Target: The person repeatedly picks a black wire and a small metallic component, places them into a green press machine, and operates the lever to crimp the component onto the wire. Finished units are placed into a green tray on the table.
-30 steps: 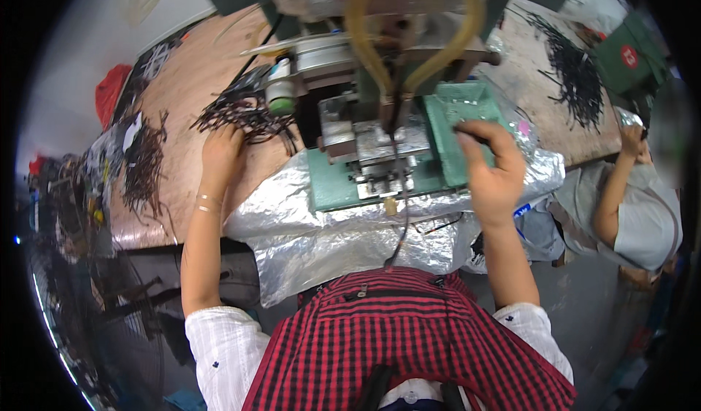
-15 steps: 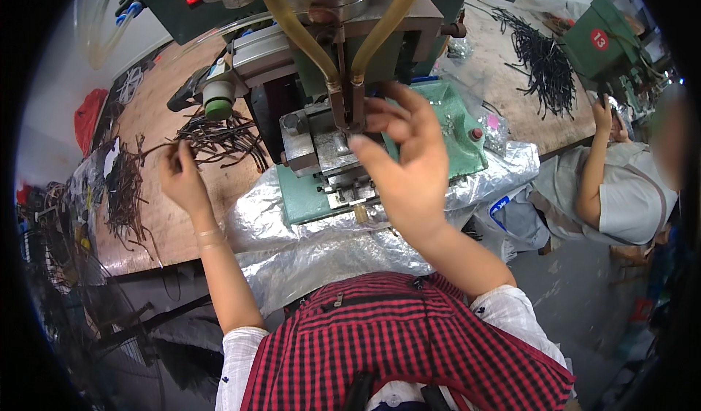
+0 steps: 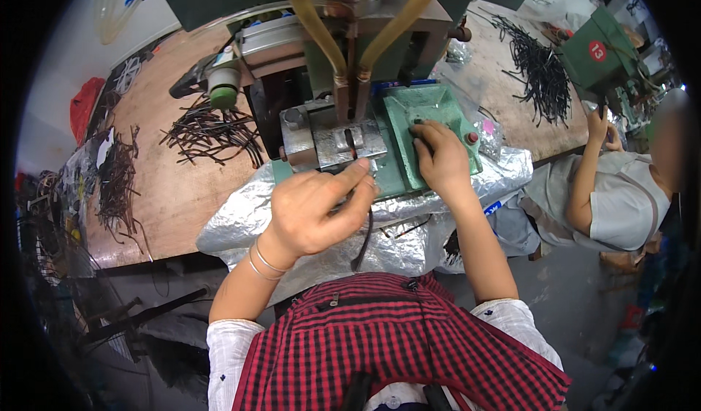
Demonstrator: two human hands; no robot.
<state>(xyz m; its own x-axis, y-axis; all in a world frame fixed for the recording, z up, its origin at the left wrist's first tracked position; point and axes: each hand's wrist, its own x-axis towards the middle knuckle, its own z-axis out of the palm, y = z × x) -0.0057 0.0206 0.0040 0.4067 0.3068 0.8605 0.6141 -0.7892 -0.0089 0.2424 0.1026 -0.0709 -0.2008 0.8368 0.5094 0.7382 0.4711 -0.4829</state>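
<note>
My left hand [image 3: 318, 210] is closed in a pinch at the front of the metal fixture [image 3: 339, 144] on the machine. Between its fingertips is a short dark cable [image 3: 364, 243], whose loose end hangs down below the hand. Over the green tray [image 3: 409, 166] to the right of the fixture rests my right hand [image 3: 442, 155]. Its fingers are bent with a gap between thumb and forefinger, and I see nothing held there. Two metal prongs [image 3: 352, 100] with yellowish tubes stand just above the fixture.
Dark cables lie in one pile [image 3: 212, 133] left of the machine and another bundle [image 3: 117, 184] farther left. More black cables [image 3: 544, 75] lie at the far right. Silvery sheeting [image 3: 248, 217] covers the bench edge. A co-worker [image 3: 621, 184] sits at a green machine on the right.
My left hand has come from the cable pile to the fixture, bringing a cable. My right hand has moved from beside the prongs down to the green tray.
</note>
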